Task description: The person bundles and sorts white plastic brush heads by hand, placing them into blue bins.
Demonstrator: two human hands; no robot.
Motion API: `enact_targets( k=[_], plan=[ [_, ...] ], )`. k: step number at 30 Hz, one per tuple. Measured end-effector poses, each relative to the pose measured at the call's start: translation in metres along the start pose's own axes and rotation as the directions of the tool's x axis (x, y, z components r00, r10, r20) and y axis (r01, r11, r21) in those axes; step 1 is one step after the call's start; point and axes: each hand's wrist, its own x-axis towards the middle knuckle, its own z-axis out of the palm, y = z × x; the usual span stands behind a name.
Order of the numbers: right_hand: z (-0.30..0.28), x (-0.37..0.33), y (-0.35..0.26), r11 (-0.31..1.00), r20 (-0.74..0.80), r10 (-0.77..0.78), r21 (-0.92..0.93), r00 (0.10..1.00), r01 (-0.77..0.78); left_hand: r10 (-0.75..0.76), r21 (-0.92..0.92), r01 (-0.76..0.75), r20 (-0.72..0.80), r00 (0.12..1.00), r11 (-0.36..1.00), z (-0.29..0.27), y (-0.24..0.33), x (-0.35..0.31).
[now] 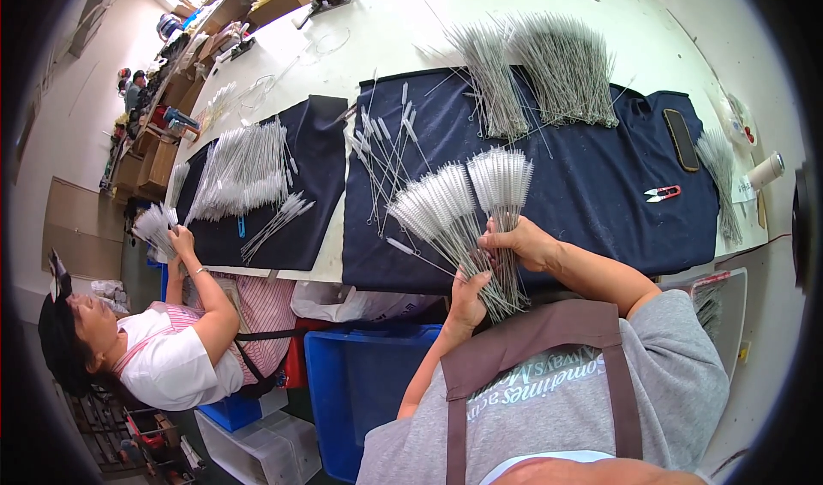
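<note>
My left hand (468,301) is closed round the wire stems of a fanned bunch of white-bristled straw brushes (435,200). Just to its right, my right hand (525,243) grips a second, narrower bunch of straw brushes (501,180) by the stems. Both bunches point bristles away from me over the dark blue cloth (591,202), and their stems meet near my left hand. One loose straw brush (403,247) lies beside the left bunch. More scattered brushes (387,142) rest on the cloth to the far left.
Big piles of wire stems (566,73) lie at the far side. Red-handled thread snips (663,193) and a phone (681,139) are on the right. To my left, a co-worker (189,331) handles brushes beside a brush pile (244,169). A blue bin (364,343) stands below the table edge.
</note>
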Motion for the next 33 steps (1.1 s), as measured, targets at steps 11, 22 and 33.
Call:
enact_targets(
  k=[11,22,33],
  plan=[
    [0.007,-0.002,-0.008,0.987,-0.02,-0.003,-0.163,1.0,0.0,0.104,0.049,-0.101,-0.061,0.993,0.994,-0.007,-0.01,0.001],
    [0.018,0.004,-0.013,0.999,-0.048,-0.023,-0.024,0.999,0.022,0.149,-0.04,-0.155,-0.121,0.981,0.987,-0.009,-0.001,0.003],
    [0.028,0.02,-0.022,0.974,-0.071,0.001,-0.227,0.997,-0.018,0.204,0.069,-0.195,-0.152,0.967,0.978,-0.01,0.008,0.015]
  ],
)
